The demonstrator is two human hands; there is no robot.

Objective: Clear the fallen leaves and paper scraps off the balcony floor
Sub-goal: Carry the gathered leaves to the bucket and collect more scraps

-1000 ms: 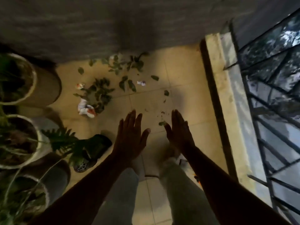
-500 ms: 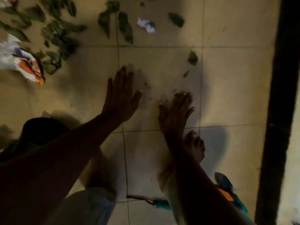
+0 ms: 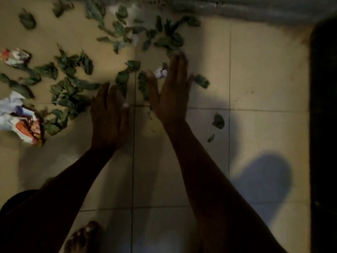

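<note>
Dark green leaves [image 3: 69, 92], curled and crumpled, lie scattered over the far left of the glossy beige tiled floor [image 3: 264, 79], with one stray leaf [image 3: 218, 121] off to the right. A small white paper wad [image 3: 161, 73] sits just beside the right hand [image 3: 173, 92]. A larger crumpled printed paper [image 3: 20, 115] lies at the left edge. Both hands are flat, palms down, fingers straight, gripping nothing. The left hand [image 3: 109, 115] is nearer, its fingertips at the edge of the leaves.

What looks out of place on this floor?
Fallen leaves lie scattered across the tiled floor, mostly upper left. A large crumpled paper scrap sits at the left edge, and a small white scrap lies beside the right hand.
</note>
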